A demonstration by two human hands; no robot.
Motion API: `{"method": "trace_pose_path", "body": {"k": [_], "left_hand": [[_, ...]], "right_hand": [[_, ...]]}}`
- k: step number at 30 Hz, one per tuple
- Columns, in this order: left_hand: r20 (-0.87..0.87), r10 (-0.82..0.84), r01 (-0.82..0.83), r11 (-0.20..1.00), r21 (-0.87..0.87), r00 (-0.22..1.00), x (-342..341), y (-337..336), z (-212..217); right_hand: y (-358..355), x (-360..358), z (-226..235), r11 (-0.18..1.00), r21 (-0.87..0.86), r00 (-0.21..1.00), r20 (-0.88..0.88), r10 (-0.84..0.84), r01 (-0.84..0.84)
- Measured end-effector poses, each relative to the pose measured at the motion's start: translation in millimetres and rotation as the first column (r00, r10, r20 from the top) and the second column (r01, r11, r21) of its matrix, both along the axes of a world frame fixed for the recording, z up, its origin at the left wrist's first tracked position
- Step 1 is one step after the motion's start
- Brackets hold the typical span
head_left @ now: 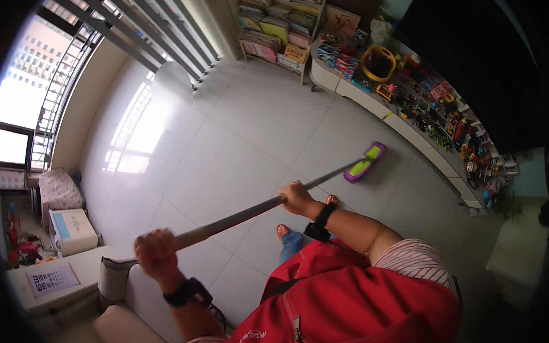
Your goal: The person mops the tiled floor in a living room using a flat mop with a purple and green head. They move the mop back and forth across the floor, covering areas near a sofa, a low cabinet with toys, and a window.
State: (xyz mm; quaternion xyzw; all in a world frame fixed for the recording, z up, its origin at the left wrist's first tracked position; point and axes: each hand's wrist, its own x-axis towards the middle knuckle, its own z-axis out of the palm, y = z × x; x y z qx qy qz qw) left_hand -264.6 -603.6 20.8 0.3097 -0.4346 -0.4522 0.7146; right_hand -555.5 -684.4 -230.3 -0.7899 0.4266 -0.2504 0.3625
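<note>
A flat mop point(231, 221) with a long grey handle slants across the view from lower left to upper right. Its purple and green head point(365, 162) rests on the tiled floor, short of the curved cabinet. My left hand point(157, 253) is wrapped round the upper end of the handle, near the sofa side. Farther down the handle, my right hand point(296, 198) grips it in front of my body. Both wrists carry black bands. My feet point(282, 232) stand on the floor below the handle.
Along the right runs a curved low cabinet point(400, 128) covered with toys and a yellow basket point(378, 63). A packed bookshelf point(275, 29) stands at the back. On the left are a white table point(87, 269), a box point(74, 230) and a sofa point(140, 303). Window light glares off the floor tiles point(225, 131).
</note>
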Motion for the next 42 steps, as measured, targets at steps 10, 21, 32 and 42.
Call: {"method": "trace_pose_path", "body": {"k": [10,21,32,42], "left_hand": [[0.163,0.430,-0.432,0.902,-0.024,0.888,107.6,112.0,-4.2],[0.186,0.404,-0.411,0.912,0.002,0.896,71.3,77.8,-3.4],[0.034,-0.058,0.052,0.984,0.169,0.998,-195.0,3.0,16.2],[-0.203,-0.490,0.521,0.696,0.494,0.848,-554.0,117.8,-159.4]], "right_hand": [[-68.4,281.6,-16.5,0.900,-0.136,0.905,-0.168,0.391,-0.414],[-75.7,209.6,-30.2,0.964,-0.132,0.973,-0.022,0.230,-0.231],[76.0,-216.9,-7.1,0.927,-0.005,0.911,0.187,-0.368,0.375],[317.5,-568.7,-117.3,0.727,0.020,0.701,-0.285,-0.654,0.686]]}}
